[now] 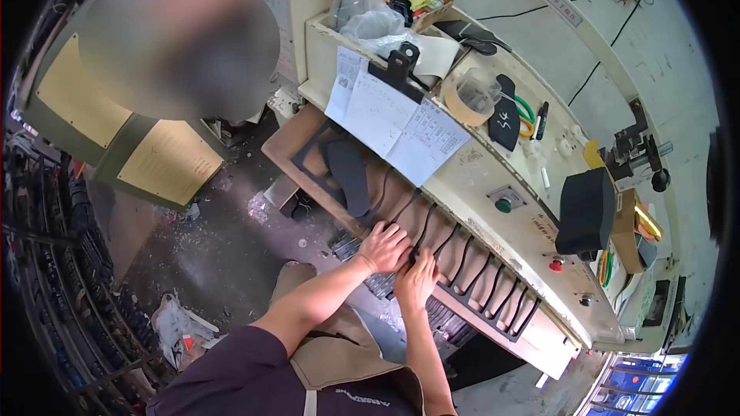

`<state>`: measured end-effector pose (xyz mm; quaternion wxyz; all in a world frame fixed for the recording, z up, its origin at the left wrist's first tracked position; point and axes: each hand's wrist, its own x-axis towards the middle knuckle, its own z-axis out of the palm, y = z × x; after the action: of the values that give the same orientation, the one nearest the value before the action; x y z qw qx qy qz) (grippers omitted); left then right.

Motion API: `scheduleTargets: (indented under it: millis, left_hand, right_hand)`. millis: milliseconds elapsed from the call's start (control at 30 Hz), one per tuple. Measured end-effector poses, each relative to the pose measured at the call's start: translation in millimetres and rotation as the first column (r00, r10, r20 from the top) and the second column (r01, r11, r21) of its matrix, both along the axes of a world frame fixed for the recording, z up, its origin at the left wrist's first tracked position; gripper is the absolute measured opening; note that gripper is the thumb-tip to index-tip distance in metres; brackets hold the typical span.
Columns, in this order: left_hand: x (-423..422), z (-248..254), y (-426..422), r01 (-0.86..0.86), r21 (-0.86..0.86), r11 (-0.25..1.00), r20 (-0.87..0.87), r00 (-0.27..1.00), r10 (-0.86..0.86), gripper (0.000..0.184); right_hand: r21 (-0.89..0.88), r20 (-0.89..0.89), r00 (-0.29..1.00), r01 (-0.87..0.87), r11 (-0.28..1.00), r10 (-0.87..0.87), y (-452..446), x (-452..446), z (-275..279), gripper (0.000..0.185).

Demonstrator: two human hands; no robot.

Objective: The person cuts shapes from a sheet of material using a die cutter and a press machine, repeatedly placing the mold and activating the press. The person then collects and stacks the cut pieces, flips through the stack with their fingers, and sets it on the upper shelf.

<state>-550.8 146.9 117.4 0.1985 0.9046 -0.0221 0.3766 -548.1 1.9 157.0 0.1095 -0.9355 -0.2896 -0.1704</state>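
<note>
My left hand (pixel 386 247) is at the front edge of the brown work surface (pixel 303 129), its fingers bent over the near side of a black cut-out sheet (pixel 484 293). Beside it, close to touching, my right hand (pixel 417 279) has its fingers closed at a thin black strip of that sheet. What the fingertips pinch is too small to make out. The sheet has several long curved strips with gaps between them. Left of my hands, a dark sole-shaped piece (pixel 347 176) lies on another black cut-out frame (pixel 312 156).
Above the surface stands a machine with a green button (pixel 503 205) and a red button (pixel 556 264). Papers under a black clip (pixel 400 69) hang over its edge. On top are a bottle (pixel 349 1), tape (pixel 472 97) and a marked sole piece (pixel 504 117). Racks stand far left.
</note>
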Motion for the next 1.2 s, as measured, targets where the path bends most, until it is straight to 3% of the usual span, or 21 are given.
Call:
scheduleTargets:
  millis: [67, 133, 233, 333, 400, 633, 767, 833, 867, 900, 933, 967, 1000, 1067, 1133, 1200]
  left_hand:
    - [-7, 6, -1, 0.022, -0.01, 1.0, 0.017, 1.0, -0.022, 0.014]
    - [-8, 6, -2, 0.047, -0.027, 0.999, -0.039, 0.998, -0.048, 0.016]
    - [-9, 9, 1, 0.072, -0.007, 0.997, -0.101, 0.992, -0.072, 0.016]
    - [-12, 13, -1, 0.089, 0.018, 0.996, -0.179, 0.98, -0.085, 0.017]
    - [-11, 14, 1, 0.099, -0.047, 0.994, -0.251, 0.962, -0.107, 0.019]
    - [-33, 9, 1, 0.163, -0.078, 0.984, -0.457, 0.871, -0.18, 0.031]
    - [-80, 13, 11, 0.302, -0.123, 0.945, -0.548, 0.774, -0.318, 0.028]
    - [-97, 26, 33, 0.379, -0.141, 0.915, -0.603, 0.7, -0.383, 0.026]
    - [-102, 39, 49, 0.356, -0.262, 0.897, -0.474, 0.763, -0.44, 0.029]
    - [-104, 51, 66, 0.34, -0.38, 0.86, -0.333, 0.817, -0.47, 0.032]
    - [-101, 63, 84, 0.205, -0.323, 0.924, -0.274, 0.914, -0.299, 0.041]
    - [-98, 68, 103, 0.061, -0.274, 0.96, -0.209, 0.97, -0.121, 0.05]
    - [-96, 58, 122, -0.056, -0.045, 0.997, -0.206, 0.978, 0.046, 0.057]
    - [-99, 10, 155, -0.034, 0.029, 0.999, -0.375, 0.926, 0.042, 0.059]
    - [-121, 24, 162, 0.063, 0.117, 0.991, -0.495, 0.869, 0.003, 0.06]
    - [-141, 27, 160, 0.099, 0.116, 0.988, -0.531, 0.847, -0.022, 0.061]
  right_hand:
    - [0.072, -0.029, 0.999, 0.014, 0.997, -0.012, 0, -7, 4, 0.056]
    - [-0.052, -0.015, 1.0, 0.0, 0.999, -0.001, -2, -8, 7, 0.067]
    - [-0.107, -0.085, 0.994, 0.061, 0.992, -0.07, -2, -8, 8, 0.066]
    - [-0.049, -0.074, 0.995, 0.058, 0.997, -0.062, -8, 5, 4, 0.068]
    - [0.037, -0.138, 0.99, 0.005, 0.999, 0.0, -9, 6, 5, 0.062]
    - [0.009, -0.375, 0.919, 0.133, 0.991, -0.12, -11, -21, 10, 0.044]
    - [0.025, -0.356, 0.93, 0.105, 0.994, -0.09, -14, -56, -5, 0.044]
    - [0.037, -0.146, 0.966, 0.22, 0.975, -0.213, -2, -71, -1, 0.044]
    - [0.046, -0.043, 0.96, 0.28, 0.959, -0.278, 6, -79, 4, 0.044]
    - [0.131, -0.052, 0.947, 0.321, 0.938, -0.316, 24, -83, 15, 0.044]
    - [0.218, -0.063, 0.934, 0.356, 0.909, -0.35, 43, -88, 26, 0.044]
    - [0.365, -0.193, 0.918, 0.394, 0.843, -0.346, 75, -86, 43, 0.045]
    - [0.439, -0.192, 0.938, 0.345, 0.83, -0.288, 103, -81, 48, 0.05]
    - [0.45, -0.213, 0.945, 0.32, 0.834, -0.247, 156, -73, 28, 0.057]
    - [0.44, -0.349, 0.901, 0.4, 0.804, -0.257, 198, -74, 18, 0.063]
    - [0.444, -0.335, 0.896, 0.423, 0.79, -0.291, 210, -84, -1, 0.066]
